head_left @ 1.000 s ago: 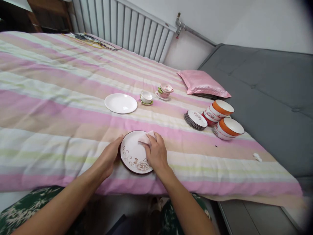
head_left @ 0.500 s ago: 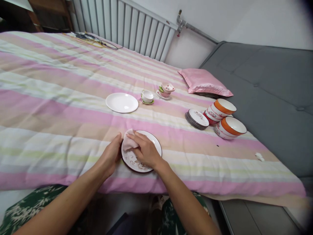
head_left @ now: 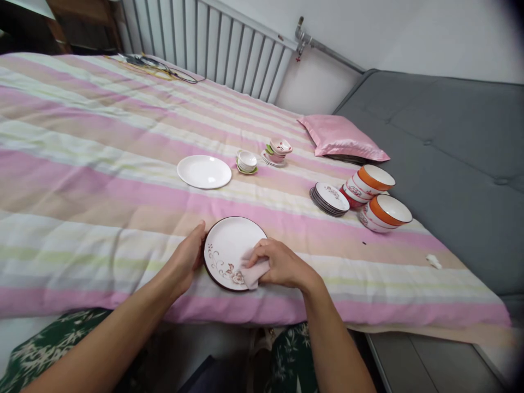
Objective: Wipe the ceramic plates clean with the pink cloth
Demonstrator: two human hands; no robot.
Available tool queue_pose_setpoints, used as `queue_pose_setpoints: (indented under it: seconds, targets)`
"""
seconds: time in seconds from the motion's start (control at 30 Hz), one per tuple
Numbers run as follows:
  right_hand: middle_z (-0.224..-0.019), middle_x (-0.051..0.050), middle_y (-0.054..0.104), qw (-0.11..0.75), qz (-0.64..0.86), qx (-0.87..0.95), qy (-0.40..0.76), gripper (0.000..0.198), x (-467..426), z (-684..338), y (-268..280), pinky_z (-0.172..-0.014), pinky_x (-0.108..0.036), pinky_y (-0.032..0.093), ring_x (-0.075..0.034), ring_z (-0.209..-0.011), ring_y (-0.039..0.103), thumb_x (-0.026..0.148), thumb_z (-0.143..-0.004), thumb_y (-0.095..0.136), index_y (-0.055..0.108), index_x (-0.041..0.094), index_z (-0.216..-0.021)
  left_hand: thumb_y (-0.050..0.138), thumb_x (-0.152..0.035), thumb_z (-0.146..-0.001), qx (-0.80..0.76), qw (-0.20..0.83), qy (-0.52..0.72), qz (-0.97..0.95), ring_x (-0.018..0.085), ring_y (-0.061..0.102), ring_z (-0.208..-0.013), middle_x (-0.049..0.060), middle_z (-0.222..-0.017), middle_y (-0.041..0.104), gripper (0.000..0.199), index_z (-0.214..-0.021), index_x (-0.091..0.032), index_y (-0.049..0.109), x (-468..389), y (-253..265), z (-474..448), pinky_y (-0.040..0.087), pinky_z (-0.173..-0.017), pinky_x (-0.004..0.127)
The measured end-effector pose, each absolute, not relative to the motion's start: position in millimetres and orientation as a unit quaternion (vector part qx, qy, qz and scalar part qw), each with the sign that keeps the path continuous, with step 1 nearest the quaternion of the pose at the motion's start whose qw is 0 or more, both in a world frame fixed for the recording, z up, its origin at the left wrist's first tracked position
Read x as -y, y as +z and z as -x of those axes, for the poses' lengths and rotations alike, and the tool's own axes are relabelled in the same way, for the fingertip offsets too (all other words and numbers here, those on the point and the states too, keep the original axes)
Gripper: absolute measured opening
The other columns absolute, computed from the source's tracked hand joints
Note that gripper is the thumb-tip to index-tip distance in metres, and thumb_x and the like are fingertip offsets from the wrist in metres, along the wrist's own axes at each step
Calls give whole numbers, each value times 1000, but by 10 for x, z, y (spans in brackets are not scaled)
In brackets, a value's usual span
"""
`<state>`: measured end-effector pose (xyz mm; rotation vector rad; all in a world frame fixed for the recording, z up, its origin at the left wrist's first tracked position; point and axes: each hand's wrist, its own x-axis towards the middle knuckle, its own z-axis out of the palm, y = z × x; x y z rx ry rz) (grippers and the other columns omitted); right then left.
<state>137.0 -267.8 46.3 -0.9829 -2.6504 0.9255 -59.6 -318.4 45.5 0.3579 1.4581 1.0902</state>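
A round white plate [head_left: 233, 240] with a dark rim and brown floral print lies near the bed's front edge. My left hand [head_left: 189, 252] grips its left rim, the fingertips hidden behind the edge. A pale pink cloth [head_left: 257, 273] is bunched in my right hand [head_left: 281, 264], which presses it against the lower right of the plate, over part of the flower print.
Beyond the plate are a white oval plate [head_left: 204, 172], small stacked dishes [head_left: 247, 161] and little bowls [head_left: 278, 150]. To the right stand stacked small plates [head_left: 332, 197] and orange-rimmed bowls [head_left: 387, 214]. Farther back are a pink pillow [head_left: 341, 136] and cables [head_left: 159, 68].
My right hand has slid the cloth from the plate's upper left across to its lower right, uncovering the middle. My left hand keeps its place at the left rim.
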Motion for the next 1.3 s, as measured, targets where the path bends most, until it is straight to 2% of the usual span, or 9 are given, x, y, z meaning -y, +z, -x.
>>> queue_pose_setpoints:
  seconds: [0.13, 0.43, 0.63, 0.8, 1.0, 1.17, 1.3]
  targets:
    - [-88, -2, 61, 107, 413, 871, 244, 27, 2603, -1422, 422, -75, -28, 41, -18, -88, 52, 14, -59, 72, 70, 24, -83, 37, -50, -86, -626, 600, 476, -147, 24, 61, -102, 6, -107, 70, 48, -111, -19, 64, 3184, 443, 599, 40, -92, 33]
    - [-109, -7, 58, 194, 527, 820, 111, 39, 2530, -1191, 198, -85, -32, 42, -22, -103, 50, 10, -75, 52, 63, 24, -110, 41, -51, -84, -628, 594, 483, -136, 24, 58, -109, 7, -112, 68, 49, -116, -19, 61, 3187, 417, 605, 38, -98, 34]
    - [-118, -9, 56, 203, 526, 822, 85, 38, 2435, -980, 121, -94, -34, 39, -24, -109, 49, 16, -82, 49, 58, 21, -119, 46, -49, -82, -625, 591, 494, -127, 24, 63, -99, 8, -105, 71, 47, -111, -17, 64, 3201, 445, 591, 45, -89, 32]
    - [-130, -12, 51, 202, 475, 851, 98, 39, 2412, -806, 108, -100, -37, 35, -24, -118, 45, 22, -86, 48, 52, 18, -125, 46, -50, -82, -631, 589, 488, -130, 24, 62, -102, 8, -110, 69, 47, -113, -18, 62, 3203, 419, 596, 44, -90, 33]
    - [-143, -12, 38, 210, 297, 919, 151, 47, 2549, -686, 148, -108, -35, 27, -19, -132, 33, 29, -89, 45, 42, 17, -135, 48, -47, -83, -612, 587, 513, -135, 21, 63, -99, 6, -109, 69, 44, -115, -19, 61, 3188, 347, 610, 48, -86, 31]
    - [-141, -8, 42, 222, 235, 929, 181, 47, 2667, -656, 176, -110, -35, 26, -17, -134, 30, 33, -86, 53, 47, 23, -131, 41, -44, -88, -592, 596, 527, -130, 18, 61, -103, 4, -110, 69, 41, -113, -19, 62, 3191, 385, 599, 49, -85, 24]
    - [-136, -4, 47, 238, 251, 922, 176, 40, 2661, -627, 159, -109, -34, 27, -17, -131, 36, 34, -85, 55, 54, 30, -125, 39, -46, -88, -598, 596, 519, -132, 20, 61, -105, 5, -110, 69, 44, -114, -18, 62, 3196, 413, 592, 48, -87, 26]
